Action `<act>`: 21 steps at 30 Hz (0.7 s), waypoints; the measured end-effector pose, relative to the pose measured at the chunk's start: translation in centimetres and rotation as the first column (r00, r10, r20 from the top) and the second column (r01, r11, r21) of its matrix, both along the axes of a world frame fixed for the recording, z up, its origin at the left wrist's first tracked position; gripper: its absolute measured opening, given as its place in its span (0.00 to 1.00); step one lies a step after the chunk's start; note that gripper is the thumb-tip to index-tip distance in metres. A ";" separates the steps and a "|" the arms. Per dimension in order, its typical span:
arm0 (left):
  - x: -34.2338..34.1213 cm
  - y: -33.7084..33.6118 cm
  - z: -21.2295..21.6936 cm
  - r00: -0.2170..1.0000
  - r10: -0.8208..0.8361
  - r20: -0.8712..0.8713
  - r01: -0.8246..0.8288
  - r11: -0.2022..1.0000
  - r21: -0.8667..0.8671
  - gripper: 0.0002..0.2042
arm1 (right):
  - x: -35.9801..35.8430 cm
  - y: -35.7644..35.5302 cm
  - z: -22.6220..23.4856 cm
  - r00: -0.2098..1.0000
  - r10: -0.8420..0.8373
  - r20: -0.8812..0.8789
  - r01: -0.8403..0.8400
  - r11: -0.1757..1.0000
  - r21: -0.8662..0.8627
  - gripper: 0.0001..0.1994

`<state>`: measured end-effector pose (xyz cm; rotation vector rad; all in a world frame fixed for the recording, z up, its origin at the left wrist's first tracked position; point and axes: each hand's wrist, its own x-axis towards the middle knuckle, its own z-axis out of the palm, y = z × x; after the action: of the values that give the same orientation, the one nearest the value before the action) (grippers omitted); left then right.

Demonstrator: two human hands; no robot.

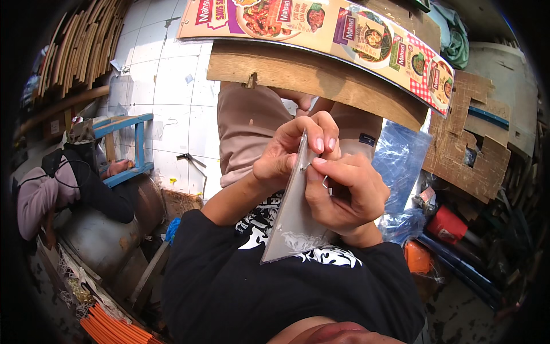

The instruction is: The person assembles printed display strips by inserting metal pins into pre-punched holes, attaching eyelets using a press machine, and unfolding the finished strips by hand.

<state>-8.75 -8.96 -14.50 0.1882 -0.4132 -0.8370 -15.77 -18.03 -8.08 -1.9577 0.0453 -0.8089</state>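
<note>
A grey, flat, wedge-shaped sheet (293,221) stands on edge in my lap, its narrow end up between my fingers. My left hand (295,150) pinches that upper end from the left, thumb and fingers closed on it. My right hand (342,192) grips the same edge from the right and holds a small bent metal wire hook (325,182) against the sheet. Both hands touch each other just in front of a wooden board (321,80). My dark sleeves and printed shirt fill the lower picture.
A printed banner (321,26) lies over the wooden board. Another person (63,183) sits at the left by a blue wooden frame (129,149) and a grey cylinder (100,235). Blue plastic bags (401,166), torn cardboard (475,143) and tools crowd the right. Orange sticks (109,329) lie lower left.
</note>
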 end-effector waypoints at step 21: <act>-0.5 -0.4 0.3 0.983 -0.155 -0.096 0.134 0.971 -0.200 0.14 | -1.3 0.5 -1.7 0.946 0.138 0.295 -0.117 0.989 -0.085 0.14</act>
<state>-9.27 -9.32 -14.18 -0.0696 -0.4046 -0.9401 -17.10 -17.50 -9.80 -1.8572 -0.2905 -1.0233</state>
